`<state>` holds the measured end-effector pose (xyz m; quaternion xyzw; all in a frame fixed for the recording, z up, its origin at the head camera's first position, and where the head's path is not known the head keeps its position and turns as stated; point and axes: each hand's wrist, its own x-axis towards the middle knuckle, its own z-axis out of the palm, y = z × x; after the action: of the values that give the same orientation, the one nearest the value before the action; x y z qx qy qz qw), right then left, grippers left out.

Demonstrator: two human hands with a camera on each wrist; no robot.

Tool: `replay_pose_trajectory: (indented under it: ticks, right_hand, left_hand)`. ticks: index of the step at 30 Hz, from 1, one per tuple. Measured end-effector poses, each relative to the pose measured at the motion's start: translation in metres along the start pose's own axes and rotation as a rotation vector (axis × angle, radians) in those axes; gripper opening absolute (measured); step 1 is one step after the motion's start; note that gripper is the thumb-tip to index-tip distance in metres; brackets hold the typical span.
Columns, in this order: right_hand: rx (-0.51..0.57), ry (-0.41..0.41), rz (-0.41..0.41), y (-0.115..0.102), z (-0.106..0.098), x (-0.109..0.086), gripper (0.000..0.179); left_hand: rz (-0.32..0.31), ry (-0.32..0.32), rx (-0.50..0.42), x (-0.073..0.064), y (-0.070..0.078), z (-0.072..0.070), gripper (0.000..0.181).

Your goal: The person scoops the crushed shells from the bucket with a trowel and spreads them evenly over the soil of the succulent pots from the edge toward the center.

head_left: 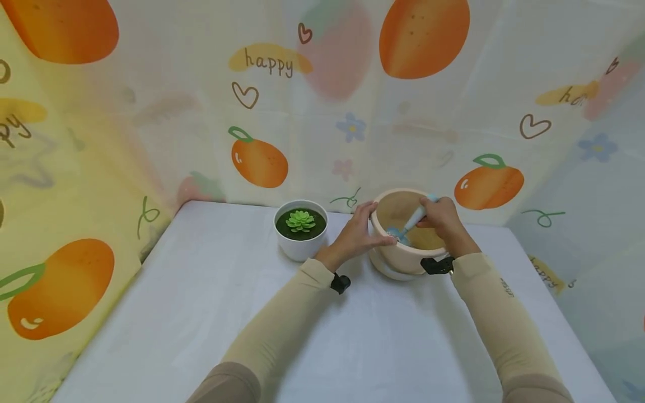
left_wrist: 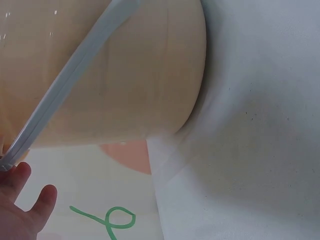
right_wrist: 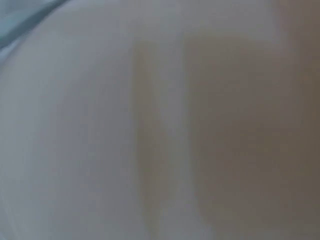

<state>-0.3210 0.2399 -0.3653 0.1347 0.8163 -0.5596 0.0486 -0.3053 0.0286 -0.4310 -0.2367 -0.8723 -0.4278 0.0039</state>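
Observation:
A pale peach bucket stands at the back right of the table. My left hand holds its left rim, thumb along the front edge and fingers farther back. In the left wrist view, some fingertips stick out past the bucket's wall. My right hand reaches over the right rim and grips the light blue handle of a brush. The brush's blue head is down inside the bucket, against the near left wall, with its lower part hidden. The right wrist view is blurred and filled by the bucket's pale wall.
A white pot with a green succulent stands left of the bucket, close to my left wrist. A whitish bail handle slants across the bucket's side. White cloth covers the table; a fruit-print curtain hangs behind.

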Motion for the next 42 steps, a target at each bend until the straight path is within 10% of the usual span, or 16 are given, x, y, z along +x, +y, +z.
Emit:
replay_pose_trajectory:
  ticks: [42]
  right_hand:
    - [0.421, -0.012, 0.099, -0.002, -0.047, -0.011, 0.032]
  left_hand:
    - [0.047, 0.072, -0.002, 0.001, 0.011, 0.017, 0.104]
